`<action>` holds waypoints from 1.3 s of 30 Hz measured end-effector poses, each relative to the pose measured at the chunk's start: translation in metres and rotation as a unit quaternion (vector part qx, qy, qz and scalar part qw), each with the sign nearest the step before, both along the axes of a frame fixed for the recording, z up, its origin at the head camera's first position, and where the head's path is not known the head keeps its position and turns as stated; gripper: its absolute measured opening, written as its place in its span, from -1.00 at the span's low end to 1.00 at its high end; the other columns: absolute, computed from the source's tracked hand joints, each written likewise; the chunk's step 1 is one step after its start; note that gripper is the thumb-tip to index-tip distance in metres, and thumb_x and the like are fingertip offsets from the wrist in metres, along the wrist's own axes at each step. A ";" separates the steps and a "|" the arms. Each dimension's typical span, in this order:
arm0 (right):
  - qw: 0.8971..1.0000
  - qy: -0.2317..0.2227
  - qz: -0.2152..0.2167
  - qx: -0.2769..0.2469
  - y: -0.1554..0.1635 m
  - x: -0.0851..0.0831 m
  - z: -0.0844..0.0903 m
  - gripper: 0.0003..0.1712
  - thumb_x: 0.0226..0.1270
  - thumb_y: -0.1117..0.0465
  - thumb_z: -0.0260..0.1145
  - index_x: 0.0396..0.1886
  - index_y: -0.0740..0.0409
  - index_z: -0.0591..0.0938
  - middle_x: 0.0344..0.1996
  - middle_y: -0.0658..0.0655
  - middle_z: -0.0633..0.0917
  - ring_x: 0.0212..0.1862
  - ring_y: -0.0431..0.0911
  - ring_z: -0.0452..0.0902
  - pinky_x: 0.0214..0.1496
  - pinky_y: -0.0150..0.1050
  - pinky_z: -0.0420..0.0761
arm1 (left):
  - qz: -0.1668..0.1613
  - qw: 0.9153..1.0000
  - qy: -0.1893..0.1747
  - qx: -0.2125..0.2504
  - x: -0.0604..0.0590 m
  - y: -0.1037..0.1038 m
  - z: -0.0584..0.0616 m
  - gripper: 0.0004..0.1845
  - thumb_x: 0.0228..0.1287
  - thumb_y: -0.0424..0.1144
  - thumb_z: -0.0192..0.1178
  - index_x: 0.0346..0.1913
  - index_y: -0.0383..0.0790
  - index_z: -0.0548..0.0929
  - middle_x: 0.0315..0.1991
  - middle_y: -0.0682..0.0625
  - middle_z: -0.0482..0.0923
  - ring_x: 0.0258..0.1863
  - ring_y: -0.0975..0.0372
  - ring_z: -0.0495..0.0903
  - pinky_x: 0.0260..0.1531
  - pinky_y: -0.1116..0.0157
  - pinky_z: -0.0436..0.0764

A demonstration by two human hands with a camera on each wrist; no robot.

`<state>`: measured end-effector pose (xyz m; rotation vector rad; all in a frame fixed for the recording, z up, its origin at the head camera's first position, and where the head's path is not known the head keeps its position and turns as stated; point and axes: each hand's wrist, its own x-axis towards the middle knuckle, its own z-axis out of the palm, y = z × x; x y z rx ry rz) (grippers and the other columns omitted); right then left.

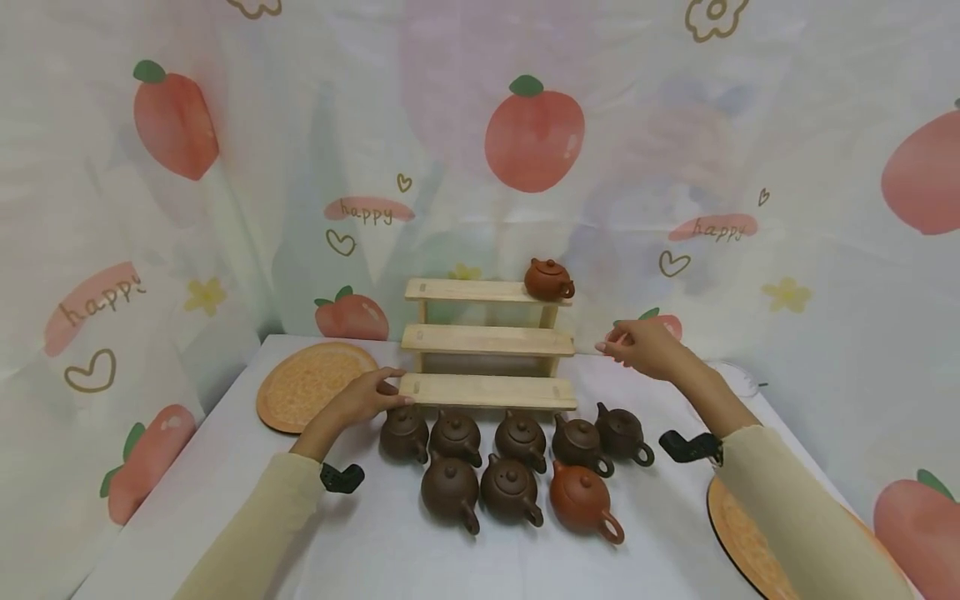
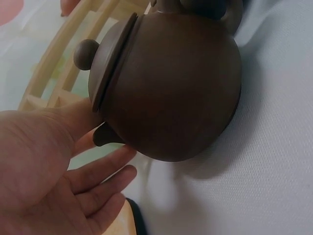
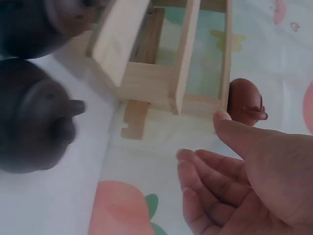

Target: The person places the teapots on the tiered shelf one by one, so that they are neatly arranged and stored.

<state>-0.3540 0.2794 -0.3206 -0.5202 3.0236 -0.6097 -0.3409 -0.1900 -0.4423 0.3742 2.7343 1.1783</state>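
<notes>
The three-tier wooden step rack [image 1: 487, 342] stands at the back of the white surface [image 1: 390, 550], its long axis running left to right across the person's front, and both hands sit at its ends. The left hand [image 1: 367, 396] rests at the left end of the bottom step, fingers [image 2: 105, 171] loosely extended and gripping nothing; the nearest dark brown teapot [image 2: 171, 83] sits just beside them. The right hand [image 1: 645, 346] hovers at the right end of the middle step, fingers [image 3: 205, 171] relaxed and empty, close to the wood but whether touching it I cannot tell. One reddish teapot [image 1: 549, 279] stands on the top step's right end. Eight more teapots stand in two rows just in front of the rack.
</notes>
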 end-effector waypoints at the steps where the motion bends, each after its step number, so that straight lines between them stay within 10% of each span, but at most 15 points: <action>1: 1.000 0.001 0.004 0.000 0.004 0.005 -0.004 -0.57 0.59 0.00 0.32 -0.05 0.36 0.67 -0.38 0.17 0.74 -0.33 -0.01 0.70 -0.29 -0.08 0.65 | -0.001 1.000 0.000 0.001 0.000 0.000 0.000 -0.29 0.44 -0.02 0.39 0.50 -0.29 0.45 0.18 -0.39 0.67 0.24 -0.19 0.64 0.16 -0.14 0.62; 21: 0.988 -0.109 -0.089 0.055 0.034 0.088 -0.082 -0.31 0.47 -0.28 0.34 -0.14 0.35 0.53 -0.43 0.14 0.59 -0.34 -0.02 0.51 -0.33 -0.13 0.50 | 0.006 1.000 0.001 -0.012 0.002 0.001 0.004 -0.30 0.45 -0.04 0.38 0.50 -0.30 0.45 0.17 -0.40 0.67 0.23 -0.20 0.64 0.12 -0.13 0.63; 39: 0.998 0.036 -0.054 0.011 0.033 0.103 -0.126 -0.60 0.57 0.11 0.33 -0.47 0.13 0.42 -0.62 -0.01 0.37 -0.47 -0.09 0.34 -0.39 -0.17 0.36 | 0.006 1.000 -0.003 -0.008 0.002 0.002 0.001 -0.30 0.45 -0.03 0.38 0.51 -0.28 0.44 0.19 -0.39 0.67 0.24 -0.19 0.64 0.18 -0.15 0.61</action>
